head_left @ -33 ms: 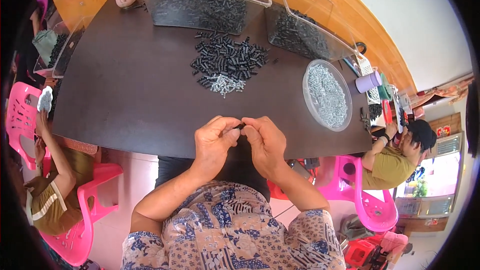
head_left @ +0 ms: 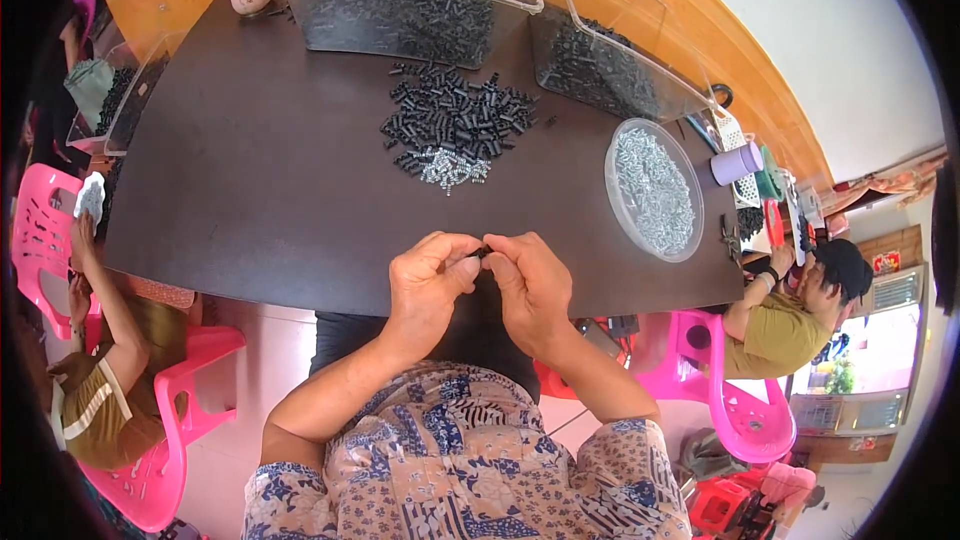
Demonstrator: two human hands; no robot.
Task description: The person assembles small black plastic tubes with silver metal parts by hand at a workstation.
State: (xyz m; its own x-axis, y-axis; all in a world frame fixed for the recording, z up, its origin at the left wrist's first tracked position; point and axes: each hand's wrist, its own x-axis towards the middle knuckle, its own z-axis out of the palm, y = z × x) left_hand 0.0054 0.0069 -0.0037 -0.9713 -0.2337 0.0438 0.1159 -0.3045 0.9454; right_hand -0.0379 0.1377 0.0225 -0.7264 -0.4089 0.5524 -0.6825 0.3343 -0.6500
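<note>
Head view: Left hand (head_left: pixel 430 282) and right hand (head_left: pixel 534 286) pinched a small, mostly hidden black part (head_left: pixel 482 252) between them, the pile (head_left: pixel 458 120) ahead of both; a slackened pinch could have dropped it off the table edge (head_left: pixel 300 298) below them.

Left hand (head_left: pixel 425 285) and right hand (head_left: pixel 535 285) are held close together at the near edge of the tabletop (head_left: pixel 250 170), fingertips (head_left: pixel 470 242) almost met; each thumb (head_left: pixel 460 276) is pressed toward its index finger in a pinch; both forearms (head_left: pixel 335 390) are angled inward from bent elbows (head_left: pixel 288 432).
</note>
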